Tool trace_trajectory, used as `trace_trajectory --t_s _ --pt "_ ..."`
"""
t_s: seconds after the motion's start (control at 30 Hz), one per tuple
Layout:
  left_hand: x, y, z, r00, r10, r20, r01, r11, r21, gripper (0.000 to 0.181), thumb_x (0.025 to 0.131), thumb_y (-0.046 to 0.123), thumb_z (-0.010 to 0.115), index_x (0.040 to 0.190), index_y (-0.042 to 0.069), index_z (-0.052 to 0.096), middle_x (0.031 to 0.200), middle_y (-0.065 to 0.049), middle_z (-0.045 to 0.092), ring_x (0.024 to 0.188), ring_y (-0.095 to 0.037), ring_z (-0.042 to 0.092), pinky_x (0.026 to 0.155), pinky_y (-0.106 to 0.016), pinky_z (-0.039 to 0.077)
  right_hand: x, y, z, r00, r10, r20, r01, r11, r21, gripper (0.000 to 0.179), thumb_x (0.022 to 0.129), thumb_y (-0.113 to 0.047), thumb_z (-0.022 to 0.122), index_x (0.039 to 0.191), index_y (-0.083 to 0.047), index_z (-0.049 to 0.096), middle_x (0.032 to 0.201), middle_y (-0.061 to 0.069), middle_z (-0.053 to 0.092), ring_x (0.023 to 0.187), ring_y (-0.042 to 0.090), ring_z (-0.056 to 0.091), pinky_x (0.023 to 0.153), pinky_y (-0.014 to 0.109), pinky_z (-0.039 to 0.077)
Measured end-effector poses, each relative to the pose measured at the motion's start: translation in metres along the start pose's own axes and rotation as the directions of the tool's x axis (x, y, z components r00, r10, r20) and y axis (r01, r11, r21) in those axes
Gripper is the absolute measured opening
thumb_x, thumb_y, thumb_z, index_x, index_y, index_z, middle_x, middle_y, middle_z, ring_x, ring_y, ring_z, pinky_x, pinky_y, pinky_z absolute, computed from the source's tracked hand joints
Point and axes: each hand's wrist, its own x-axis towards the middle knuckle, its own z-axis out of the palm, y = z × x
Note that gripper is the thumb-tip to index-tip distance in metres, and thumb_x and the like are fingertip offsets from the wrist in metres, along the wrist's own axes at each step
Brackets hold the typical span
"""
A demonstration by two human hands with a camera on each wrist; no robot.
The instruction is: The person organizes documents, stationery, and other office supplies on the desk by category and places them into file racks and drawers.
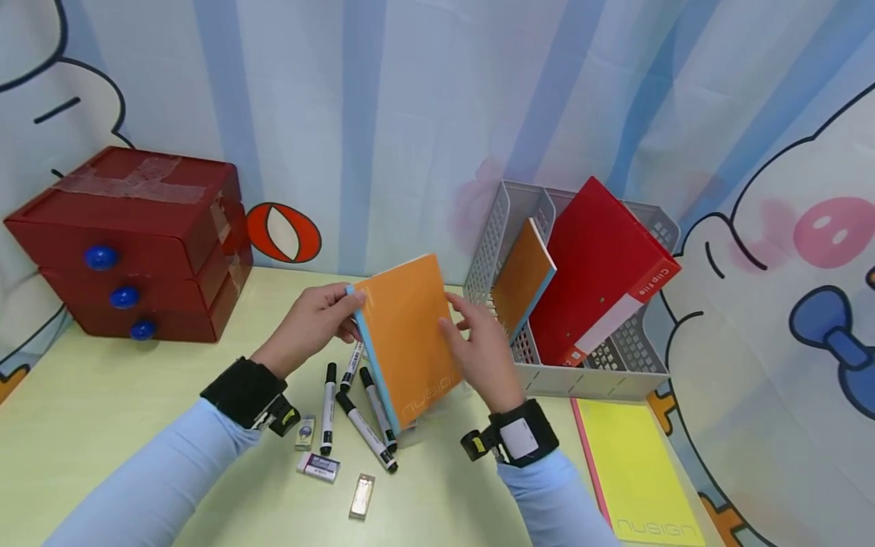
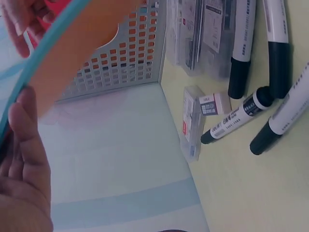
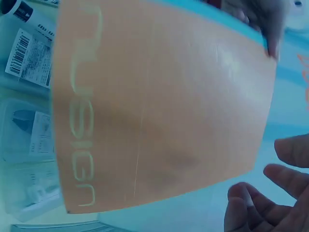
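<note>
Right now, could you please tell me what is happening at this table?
A person's left hand pinches an orange notebook by its blue edge; the right hand is close to the opposite edge. A grey rack holds another orange notebook and a red folder. Markers and a yellow notebook lie on the table.

Left fingers (image 1: 347, 307) partly behind orange notebook (image 1: 410, 334), sleeves (image 1: 157, 471) cropped
</note>
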Motion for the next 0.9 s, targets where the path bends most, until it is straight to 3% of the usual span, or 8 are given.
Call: trace_trajectory --t_s 0.07,0.13,0.3,0.43,0.57,0.7,0.9 --pt "-0.001 0.001 0.003 0.998 0.001 -0.062 -0.003 1.0 -0.031 0.04 0.105 0.032 0.05 0.121 -0.003 0.06 0.098 -0.017 0.068 0.078 -0.022 0.068 0.076 -0.029 0.057 -0.003 -0.011 0.007 0.996 -0.084 0.022 0.086 0.994 -0.073 0.045 0.099 -0.024 0.063 0.141 -0.008 0.056 0.126 0.016 0.061 0.094 0.026 0.062 0.072 0.038 0.054" --pt "-0.002 0.003 0.007 0.993 0.008 -0.117 -0.015 0.998 -0.057 0.041 0.105 0.032 0.051 0.122 -0.003 0.06 0.101 -0.018 0.068 0.078 -0.019 0.07 0.076 -0.029 0.058 -0.005 -0.021 0.015 0.988 -0.14 0.062 0.148 0.977 -0.155 0.05 0.098 -0.027 0.064 0.142 -0.005 0.054 0.125 0.019 0.061 0.096 0.029 0.064 0.075 0.041 0.055" --pt "-0.006 0.012 0.024 0.97 0.064 -0.236 -0.082 0.994 -0.067 0.037 0.104 0.028 0.053 0.121 -0.002 0.063 0.102 -0.021 0.067 0.079 -0.019 0.07 0.074 -0.028 0.058 -0.005 -0.041 0.037 0.981 -0.147 0.123 0.181 0.92 -0.347 0.075 0.094 -0.044 0.066 0.146 0.004 0.042 0.134 0.021 0.057 0.112 0.032 0.062 0.088 0.045 0.054" --pt "-0.009 0.018 0.043 0.951 0.115 -0.286 -0.132 0.99 -0.042 0.039 0.104 0.026 0.054 0.136 0.005 0.059 0.11 -0.018 0.068 0.083 -0.024 0.069 0.072 -0.026 0.058 -0.003 -0.05 0.051 0.987 -0.14 0.078 0.16 0.888 -0.43 0.082 0.092 -0.043 0.068 0.147 0.01 0.036 0.133 0.022 0.057 0.104 0.032 0.065 0.08 0.043 0.057" --pt "-0.014 0.024 0.059 0.941 0.171 -0.291 -0.166 0.985 0.042 0.041 0.103 0.026 0.056 0.142 0.013 0.055 0.116 -0.011 0.07 0.086 -0.024 0.065 0.066 -0.024 0.054 -0.002 -0.054 0.057 0.987 -0.162 -0.005 0.141 0.874 -0.465 0.077 0.094 -0.029 0.066 0.146 0.015 0.03 0.129 0.025 0.058 0.088 0.032 0.068 0.069 0.042 0.058" --pt "-0.018 0.029 0.066 0.94 0.224 -0.258 -0.196 0.972 0.129 0.044 0.1 0.029 0.062 0.142 0.016 0.056 0.115 -0.008 0.07 0.1 -0.021 0.063 0.074 -0.033 0.055 -0.003 -0.053 0.054 0.982 -0.177 -0.072 0.128 0.888 -0.441 0.067 0.098 -0.021 0.061 0.146 0.014 0.031 0.126 0.025 0.06 0.073 0.033 0.068 0.06 0.043 0.057" --pt "-0.018 0.031 0.066 0.95 0.272 -0.154 -0.252 0.958 0.136 0.05 0.1 0.03 0.06 0.147 0.017 0.049 0.129 -0.006 0.065 0.122 -0.021 0.057 0.091 -0.042 0.053 0.0 -0.045 0.046 0.967 -0.199 -0.16 0.126 0.916 -0.381 0.045 0.096 -0.015 0.059 0.135 0.004 0.047 0.09 0.017 0.071 0.057 0.03 0.065 0.048 0.042 0.051"
